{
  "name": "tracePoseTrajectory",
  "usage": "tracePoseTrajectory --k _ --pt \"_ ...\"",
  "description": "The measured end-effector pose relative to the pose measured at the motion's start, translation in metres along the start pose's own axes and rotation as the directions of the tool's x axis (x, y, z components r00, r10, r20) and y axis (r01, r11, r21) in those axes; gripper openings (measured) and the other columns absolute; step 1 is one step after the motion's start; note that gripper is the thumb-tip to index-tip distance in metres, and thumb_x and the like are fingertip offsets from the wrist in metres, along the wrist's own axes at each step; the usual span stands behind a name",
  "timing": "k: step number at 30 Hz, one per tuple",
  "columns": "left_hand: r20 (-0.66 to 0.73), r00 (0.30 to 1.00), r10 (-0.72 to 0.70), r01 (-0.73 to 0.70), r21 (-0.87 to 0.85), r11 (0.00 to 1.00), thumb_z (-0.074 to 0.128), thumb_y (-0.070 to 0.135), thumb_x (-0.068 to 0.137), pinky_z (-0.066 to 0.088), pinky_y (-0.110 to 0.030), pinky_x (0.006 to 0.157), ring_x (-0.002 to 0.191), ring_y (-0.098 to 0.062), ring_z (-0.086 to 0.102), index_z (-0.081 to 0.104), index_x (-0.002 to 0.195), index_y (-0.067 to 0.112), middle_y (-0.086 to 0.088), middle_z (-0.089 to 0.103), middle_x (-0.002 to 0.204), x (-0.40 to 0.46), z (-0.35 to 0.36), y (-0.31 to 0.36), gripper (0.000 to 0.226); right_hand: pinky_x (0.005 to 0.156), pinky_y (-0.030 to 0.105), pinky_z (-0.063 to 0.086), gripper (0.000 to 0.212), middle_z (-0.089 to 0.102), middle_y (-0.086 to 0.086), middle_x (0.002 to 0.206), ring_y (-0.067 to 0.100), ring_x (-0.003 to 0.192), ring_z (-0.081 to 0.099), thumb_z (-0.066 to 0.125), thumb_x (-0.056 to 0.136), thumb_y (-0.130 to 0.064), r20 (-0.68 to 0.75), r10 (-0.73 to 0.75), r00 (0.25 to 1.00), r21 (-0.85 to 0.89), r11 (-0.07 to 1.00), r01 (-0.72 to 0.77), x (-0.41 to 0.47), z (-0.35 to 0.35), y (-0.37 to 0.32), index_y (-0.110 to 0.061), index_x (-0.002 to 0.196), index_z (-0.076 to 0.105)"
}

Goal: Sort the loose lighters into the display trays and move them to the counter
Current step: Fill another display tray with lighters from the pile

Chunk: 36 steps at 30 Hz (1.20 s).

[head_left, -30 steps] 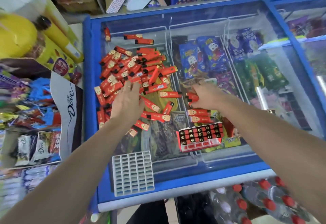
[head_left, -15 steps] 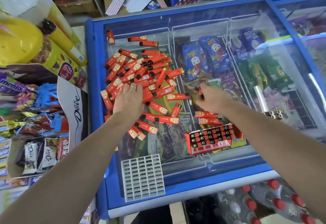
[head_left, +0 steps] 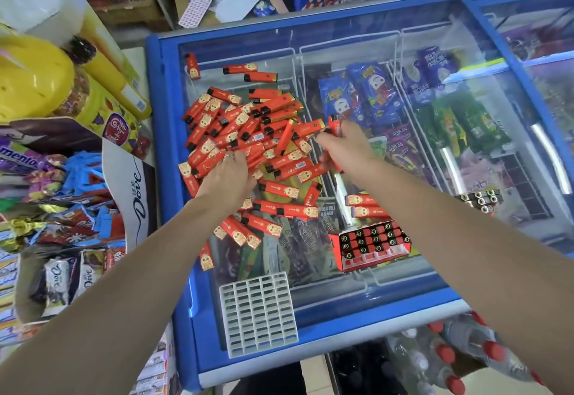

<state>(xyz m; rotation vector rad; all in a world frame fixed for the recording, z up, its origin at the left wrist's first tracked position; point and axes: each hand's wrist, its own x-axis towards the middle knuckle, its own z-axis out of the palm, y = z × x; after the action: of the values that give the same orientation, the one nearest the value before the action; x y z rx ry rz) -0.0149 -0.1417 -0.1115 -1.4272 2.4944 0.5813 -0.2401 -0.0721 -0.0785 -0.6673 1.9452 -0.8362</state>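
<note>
You're working in bright, even light with barely any shadow under your arms. The freezer lid [head_left: 403, 53] throws back pale glare — long white streaks lie across its right side and wash out the packets beneath. Wide-angle distortion bends its blue frame toward the edges. The left margin smears with motion blur — the sweets display [head_left: 46, 208] reads soft there.

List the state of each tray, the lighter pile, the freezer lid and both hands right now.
White grid tray: empty, flat on the lid.
Red display tray: partly filled, front row empty.
Loose lighters: scattered in a heap on the glass.
Freezer lid: closed.
Left hand: palm down, resting on the pile.
Right hand: fingers gripping several lighters.
</note>
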Motion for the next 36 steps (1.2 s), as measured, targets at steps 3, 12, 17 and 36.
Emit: tracePoseTrajectory --k 3,12,17,36 --pt "0.044 0.994 -0.103 0.112 -0.419 0.901 0.051 0.028 0.107 0.052 -0.034 0.059 0.074 -0.023 0.062 0.045 0.120 0.005 -0.012 0.062 0.098 -0.003 -0.008 -0.003 0.027 0.064 0.040 0.055 0.025 0.057 0.007 0.072 0.021 0.060 0.058 0.069 0.087 -0.011 0.121 0.011 0.993 0.046 0.999 -0.017 -0.001 0.016 -0.007 -0.007 0.109 0.057" --pt "0.225 0.933 -0.280 0.255 -0.964 0.078 0.054 0.016 0.101 0.058 -0.030 0.067 0.080 -0.018 0.062 0.054 0.106 0.009 -0.007 0.062 0.089 -0.014 -0.016 -0.026 0.008 0.055 0.030 0.041 0.018 0.059 -0.001 0.084 0.017 0.072 0.061 0.062 0.094 -0.011 0.211 -0.372 0.904 -0.527 0.736 0.425 -0.006 0.080 -0.027 -0.016 0.083 0.048" --pt "0.189 0.964 -0.188 0.202 -0.978 0.052 0.052 0.015 0.102 0.045 -0.025 0.054 0.065 -0.012 0.053 0.051 0.092 0.016 0.001 0.055 0.073 -0.019 -0.016 -0.035 0.011 0.066 0.038 0.053 0.043 0.053 0.003 0.117 0.025 0.089 0.064 0.059 0.087 0.001 0.403 -0.432 0.807 -0.744 0.359 0.564 0.005 0.098 -0.034 -0.016 0.127 0.061" --pt "0.074 0.984 -0.159 0.101 -0.980 0.172 0.075 0.030 0.095 0.052 -0.026 0.056 0.062 -0.008 0.063 0.062 0.101 0.018 0.008 0.065 0.070 -0.036 -0.024 -0.013 0.018 0.062 0.030 0.047 0.010 0.067 -0.005 0.087 0.016 0.076 0.064 0.067 0.090 -0.015 0.098 -0.283 0.954 -0.244 0.923 0.298 -0.005 0.086 -0.019 -0.019 0.098 0.063"
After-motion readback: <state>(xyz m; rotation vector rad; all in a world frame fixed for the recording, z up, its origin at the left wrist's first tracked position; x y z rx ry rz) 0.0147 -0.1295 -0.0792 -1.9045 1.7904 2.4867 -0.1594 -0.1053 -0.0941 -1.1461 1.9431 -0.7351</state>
